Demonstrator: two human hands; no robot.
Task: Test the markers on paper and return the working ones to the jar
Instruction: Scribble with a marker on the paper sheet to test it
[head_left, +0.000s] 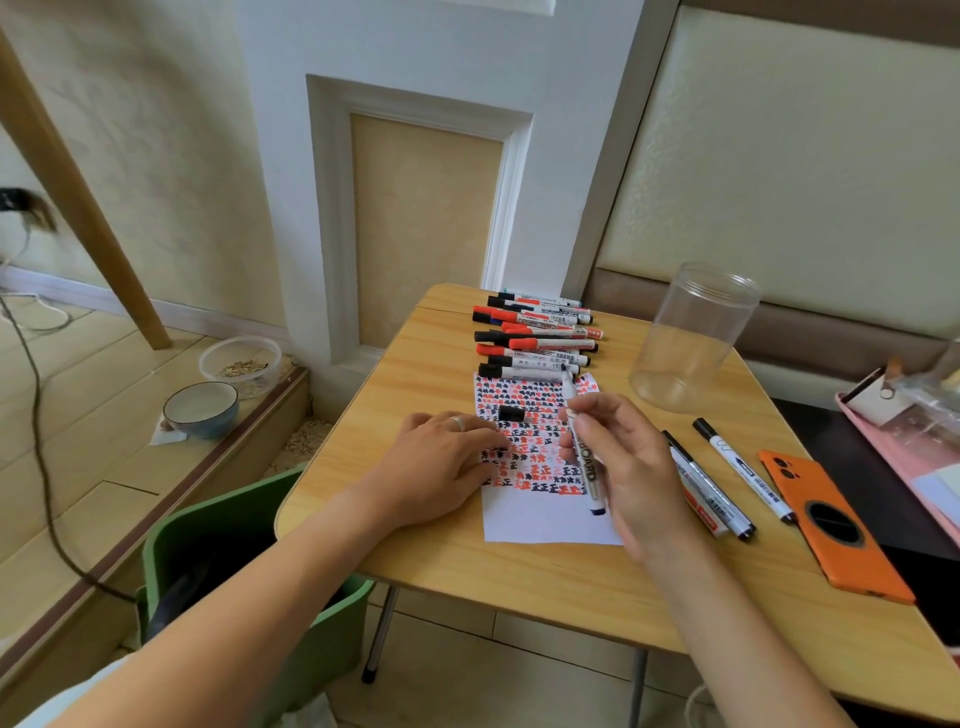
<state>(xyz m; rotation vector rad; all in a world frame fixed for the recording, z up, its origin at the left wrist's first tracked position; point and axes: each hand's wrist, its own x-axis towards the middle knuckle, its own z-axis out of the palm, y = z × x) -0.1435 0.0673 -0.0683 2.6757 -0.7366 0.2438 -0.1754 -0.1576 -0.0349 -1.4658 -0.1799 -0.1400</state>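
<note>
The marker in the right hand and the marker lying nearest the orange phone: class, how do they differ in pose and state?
The marker in the right hand is lifted and gripped by the right hand, tip towards the test paper; the marker nearest the phone lies flat on the table, untouched. The held marker is uncapped, and a black cap sits on the paper; the lying marker has its black cap on. Both have white barrels.

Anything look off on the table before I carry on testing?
Mostly tidy. One loose black cap lies on the paper, apart from the marker the right hand holds. The jar stands empty, and three markers lie beside the orange phone, outside it. Nothing looks spilled or broken.
</note>
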